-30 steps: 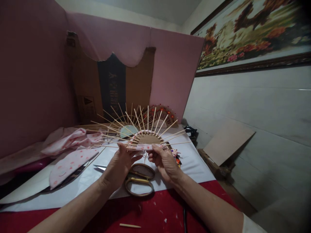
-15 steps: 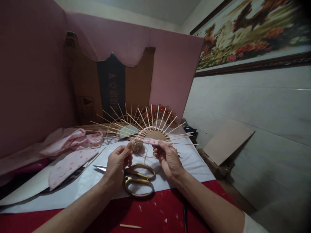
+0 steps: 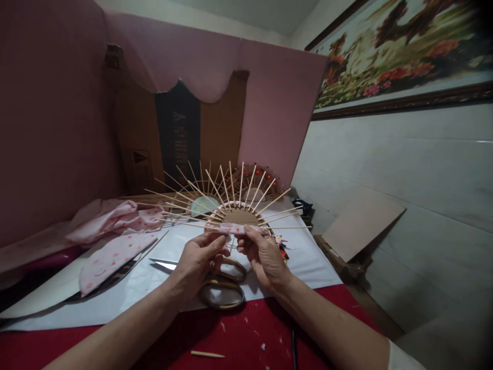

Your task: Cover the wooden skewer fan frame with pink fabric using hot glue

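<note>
A half-round cardboard fan frame (image 3: 242, 215) with thin wooden sticks spreading from its curved edge stands in front of me. Pink spotted fabric (image 3: 231, 229) runs along its straight lower edge. My right hand (image 3: 266, 255) pinches that edge between thumb and fingers, right of the middle. My left hand (image 3: 195, 261) is closed just under the edge's left part, thumb against fingers; what it pinches is hidden. A strand of twine (image 3: 231, 242) hangs between the hands. Large scissors (image 3: 222, 303) lie below, blades to the left, partly covered by my left hand.
Spotted fabric pieces (image 3: 117, 258) lie at the left. Behind the frame stand a pale green half-round piece (image 3: 204, 205) and a decorated fan (image 3: 265, 180). A short pointed stick (image 3: 208, 354) lies on the red cloth (image 3: 246, 334). A cardboard box (image 3: 219, 133) stands at the back.
My left hand has moved right and up to the frame's lower edge. The frame has shifted slightly left, and the twine ball is now out of sight.
</note>
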Tool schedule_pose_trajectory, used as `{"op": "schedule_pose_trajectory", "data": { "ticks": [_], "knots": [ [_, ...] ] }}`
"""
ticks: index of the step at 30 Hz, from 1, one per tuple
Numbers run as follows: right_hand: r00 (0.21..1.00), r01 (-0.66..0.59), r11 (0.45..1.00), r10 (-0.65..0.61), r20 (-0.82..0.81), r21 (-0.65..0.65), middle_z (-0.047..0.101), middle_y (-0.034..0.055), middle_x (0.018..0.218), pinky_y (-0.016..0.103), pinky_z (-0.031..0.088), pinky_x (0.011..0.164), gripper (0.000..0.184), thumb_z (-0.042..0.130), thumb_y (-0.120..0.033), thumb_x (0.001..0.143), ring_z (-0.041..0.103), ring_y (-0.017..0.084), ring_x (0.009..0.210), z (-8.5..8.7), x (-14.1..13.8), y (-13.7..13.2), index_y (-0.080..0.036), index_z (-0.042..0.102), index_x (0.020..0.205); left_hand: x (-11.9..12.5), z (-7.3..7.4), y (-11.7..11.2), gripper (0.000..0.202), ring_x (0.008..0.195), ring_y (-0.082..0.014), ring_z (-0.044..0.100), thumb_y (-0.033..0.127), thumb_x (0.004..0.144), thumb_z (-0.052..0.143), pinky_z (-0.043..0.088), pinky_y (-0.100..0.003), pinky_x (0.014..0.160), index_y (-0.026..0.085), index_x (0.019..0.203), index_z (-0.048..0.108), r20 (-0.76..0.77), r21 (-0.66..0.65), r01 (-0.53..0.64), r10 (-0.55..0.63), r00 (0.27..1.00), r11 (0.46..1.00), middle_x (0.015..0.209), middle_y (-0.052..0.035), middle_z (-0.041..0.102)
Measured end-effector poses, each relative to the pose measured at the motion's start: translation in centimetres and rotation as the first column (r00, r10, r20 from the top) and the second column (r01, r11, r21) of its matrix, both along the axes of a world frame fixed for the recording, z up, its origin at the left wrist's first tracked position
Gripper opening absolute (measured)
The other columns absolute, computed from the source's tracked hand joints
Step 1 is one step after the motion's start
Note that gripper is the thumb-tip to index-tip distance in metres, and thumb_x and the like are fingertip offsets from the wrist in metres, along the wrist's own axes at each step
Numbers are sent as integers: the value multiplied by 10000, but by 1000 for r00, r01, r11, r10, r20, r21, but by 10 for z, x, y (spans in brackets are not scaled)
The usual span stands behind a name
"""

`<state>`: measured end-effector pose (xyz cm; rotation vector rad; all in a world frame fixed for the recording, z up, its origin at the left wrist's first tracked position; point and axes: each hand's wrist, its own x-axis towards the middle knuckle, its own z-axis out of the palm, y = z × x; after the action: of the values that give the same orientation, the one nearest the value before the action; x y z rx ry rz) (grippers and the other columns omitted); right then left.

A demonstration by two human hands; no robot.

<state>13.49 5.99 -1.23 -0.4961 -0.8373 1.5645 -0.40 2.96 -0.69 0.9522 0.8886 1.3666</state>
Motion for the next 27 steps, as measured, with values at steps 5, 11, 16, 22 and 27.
{"op": "schedule_pose_trajectory", "data": {
  "ticks": [5,11,16,22,27],
  "knots": [
    [999,-38,999,37,31,37,623,6,603,191,443,501,164,729,-262,700,532,83,522,-2,-3,-5,-116,655,688,1,2,-3,226,371,-53,459,338,705,698,343,-163,361,120,729,643,38,5,38,-38,999,999,547,-18,608],
    [1000,-7,1000,7,-9,-2,624,1,595,193,457,516,176,751,-266,676,546,90,534,-2,-2,-3,-130,640,668,4,1,-9,192,344,-63,477,317,695,701,320,-172,355,126,677,687,-68,-41,124,-127,990,991,520,-44,636],
    [1000,24,999,-24,-18,-27,637,11,620,186,470,490,213,771,-283,651,552,90,529,-1,0,0,-120,636,677,4,0,-15,164,353,-65,458,269,669,716,337,-189,388,118,606,719,-239,-2,322,-313,919,947,450,-53,628],
    [997,66,996,-68,-33,-66,659,24,633,178,486,493,207,775,-262,647,566,87,533,-2,2,3,-107,649,703,0,-1,-22,79,437,-113,572,216,641,738,439,-229,476,139,657,747,-287,-134,636,-644,709,760,501,-42,667],
    [985,160,980,-166,-45,-114,683,44,637,174,491,477,217,795,-233,605,575,88,519,-1,6,11,-102,650,699,-6,3,-21,42,425,-123,578,204,636,725,450,-247,474,170,649,745,-249,-136,697,-705,663,704,497,-24,662]
  ]
}}
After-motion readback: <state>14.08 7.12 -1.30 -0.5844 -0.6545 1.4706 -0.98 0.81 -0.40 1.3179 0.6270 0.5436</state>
